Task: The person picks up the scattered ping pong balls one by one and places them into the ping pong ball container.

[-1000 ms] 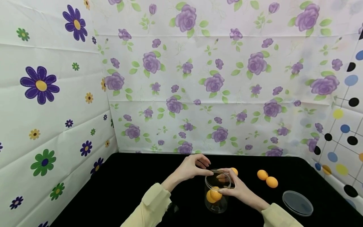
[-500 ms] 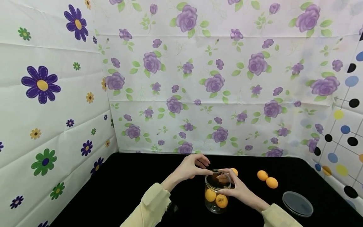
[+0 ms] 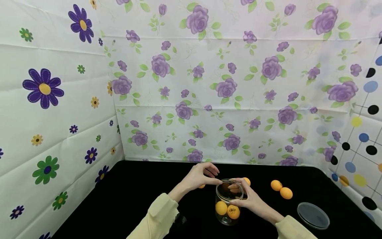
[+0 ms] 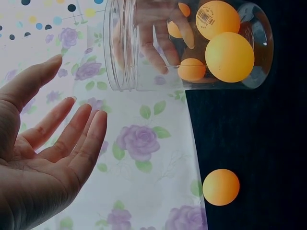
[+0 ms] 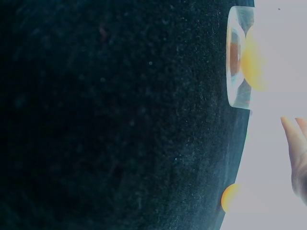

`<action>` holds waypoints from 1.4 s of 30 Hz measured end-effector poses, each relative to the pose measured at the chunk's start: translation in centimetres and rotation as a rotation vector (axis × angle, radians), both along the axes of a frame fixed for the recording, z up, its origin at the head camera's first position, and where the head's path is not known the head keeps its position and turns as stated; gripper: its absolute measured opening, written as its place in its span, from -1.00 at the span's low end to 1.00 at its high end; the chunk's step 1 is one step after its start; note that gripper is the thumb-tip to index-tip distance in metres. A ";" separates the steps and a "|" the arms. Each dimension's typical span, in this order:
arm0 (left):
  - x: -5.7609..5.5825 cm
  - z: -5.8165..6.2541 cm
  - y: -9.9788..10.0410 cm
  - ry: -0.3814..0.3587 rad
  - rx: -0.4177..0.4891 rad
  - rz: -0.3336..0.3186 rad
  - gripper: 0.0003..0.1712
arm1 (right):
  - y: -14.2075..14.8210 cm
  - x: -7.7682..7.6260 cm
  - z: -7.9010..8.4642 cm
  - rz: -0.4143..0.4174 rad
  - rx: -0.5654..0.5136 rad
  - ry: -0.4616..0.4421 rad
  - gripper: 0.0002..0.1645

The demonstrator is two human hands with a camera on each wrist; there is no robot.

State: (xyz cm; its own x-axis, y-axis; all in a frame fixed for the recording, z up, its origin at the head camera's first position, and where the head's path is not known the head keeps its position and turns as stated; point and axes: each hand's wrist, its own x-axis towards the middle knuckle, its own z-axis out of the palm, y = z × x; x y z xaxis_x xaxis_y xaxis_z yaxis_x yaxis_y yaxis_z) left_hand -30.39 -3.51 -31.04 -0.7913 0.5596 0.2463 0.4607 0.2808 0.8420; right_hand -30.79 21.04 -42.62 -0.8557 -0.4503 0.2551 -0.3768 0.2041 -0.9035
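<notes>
A clear jar [image 3: 229, 219] stands upright and uncapped on the black table, with two orange ping-pong balls [image 3: 221, 208] low inside it. My right hand [image 3: 249, 199] grips the jar near its rim, thumb at the front and fingers round the far side. To the left of the jar mouth, my left hand [image 3: 198, 177] holds nothing. Its fingers are spread and loosely bent, apart from the rim in the left wrist view. Partly hidden behind that hand is another orange ball [image 4: 221, 187] on the table.
Just behind the right fingers sits a partly covered orange ball [image 3: 246, 181]. Two more loose balls [image 3: 286, 193] lie together farther right. A clear round lid [image 3: 313, 215] rests near the right front. A floral sheet [image 3: 179, 83] hangs behind the table.
The balls in the jar have dropped and settled side by side lower down. My left hand has shifted slightly left, while the right hand keeps its hold on the jar.
</notes>
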 end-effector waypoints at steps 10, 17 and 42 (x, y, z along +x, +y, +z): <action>-0.4 -0.4 -0.1 -0.014 0.020 0.009 -0.75 | 0.0 0.0 -0.1 0.005 -0.018 0.011 -0.35; -1.2 -1.5 -0.5 0.000 0.048 0.056 -0.72 | 0.1 -0.1 -0.1 0.013 -0.018 0.004 -0.34; -7.0 -8.7 -2.4 0.016 0.081 0.260 -0.65 | 0.3 -0.2 -0.3 0.024 -0.006 0.025 -0.34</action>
